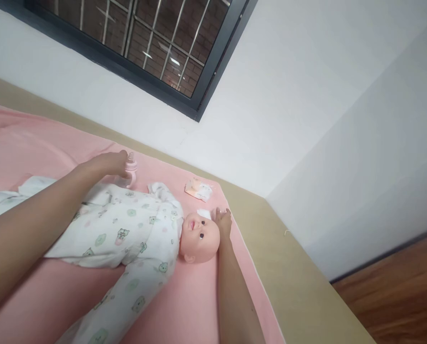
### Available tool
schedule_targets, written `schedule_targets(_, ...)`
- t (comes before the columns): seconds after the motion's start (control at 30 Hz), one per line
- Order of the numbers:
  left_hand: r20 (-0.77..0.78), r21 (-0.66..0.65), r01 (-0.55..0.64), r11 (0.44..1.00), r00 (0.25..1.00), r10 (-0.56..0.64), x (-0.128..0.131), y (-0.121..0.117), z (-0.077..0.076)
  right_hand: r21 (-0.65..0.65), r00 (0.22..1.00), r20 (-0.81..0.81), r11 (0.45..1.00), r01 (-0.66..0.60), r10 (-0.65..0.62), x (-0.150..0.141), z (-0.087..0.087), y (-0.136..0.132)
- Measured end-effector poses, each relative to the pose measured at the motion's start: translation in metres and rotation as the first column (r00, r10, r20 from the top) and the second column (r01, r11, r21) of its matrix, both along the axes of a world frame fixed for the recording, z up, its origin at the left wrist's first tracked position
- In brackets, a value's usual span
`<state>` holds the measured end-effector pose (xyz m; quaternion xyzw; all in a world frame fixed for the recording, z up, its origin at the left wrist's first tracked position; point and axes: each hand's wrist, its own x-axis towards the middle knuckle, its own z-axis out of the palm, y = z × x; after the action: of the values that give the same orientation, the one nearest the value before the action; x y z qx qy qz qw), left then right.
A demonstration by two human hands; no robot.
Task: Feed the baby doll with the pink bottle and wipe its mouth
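A baby doll (199,234) in white pyjamas (127,224) with a green bear print lies on its back on a pink sheet (188,296). My left arm reaches across its body. Beyond the doll, my left hand (113,164) is closed around a clear baby bottle (131,167) with a pink collar and handle, its teat pointing up. Just past the top of the doll's head is my right hand (223,222), its fingers curled; whatever they hold is too small to make out. A small white cloth or tissue (203,213) lies between that hand and the doll's face.
An opened orange-and-white packet (198,189) rests near the sheet's far corner. The sheet covers part of a wooden tabletop (288,267) set against a white wall (292,81). A dark-framed barred window (156,43) is above, and a brown wooden surface (396,286) stands at the right.
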<state>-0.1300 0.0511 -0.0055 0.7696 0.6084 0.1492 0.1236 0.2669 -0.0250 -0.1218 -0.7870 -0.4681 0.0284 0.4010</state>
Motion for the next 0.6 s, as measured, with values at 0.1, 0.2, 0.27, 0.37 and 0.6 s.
schedule_targets(0.1,-0.063,-0.015,-0.085,0.996,0.994,0.084,-0.003,-0.008,0.016,0.03,1.0,-0.008,0.999,0.013,-0.013,0.003,0.0,0.004)
schedule_targets(0.2,-0.1,0.179,-0.157,0.971,0.979,0.177,0.003,-0.023,0.035,0.045,0.999,-0.039,0.998,0.033,-0.031,0.008,0.001,0.01)
schedule_targets(0.27,-0.091,0.372,-0.123,0.92,0.982,0.168,0.016,-0.035,0.046,0.065,0.998,-0.046,0.997,0.045,-0.043,0.01,0.001,0.012)
schedule_targets(0.37,-0.062,0.482,0.007,0.876,0.998,0.027,0.048,-0.048,0.053,0.171,0.998,0.0,0.984,0.056,-0.057,0.009,0.005,0.011)
schedule_targets(0.6,-0.046,0.086,0.525,0.847,0.851,-0.523,0.143,-0.048,0.041,0.462,0.98,0.196,0.877,-0.131,0.042,-0.005,0.016,0.001)
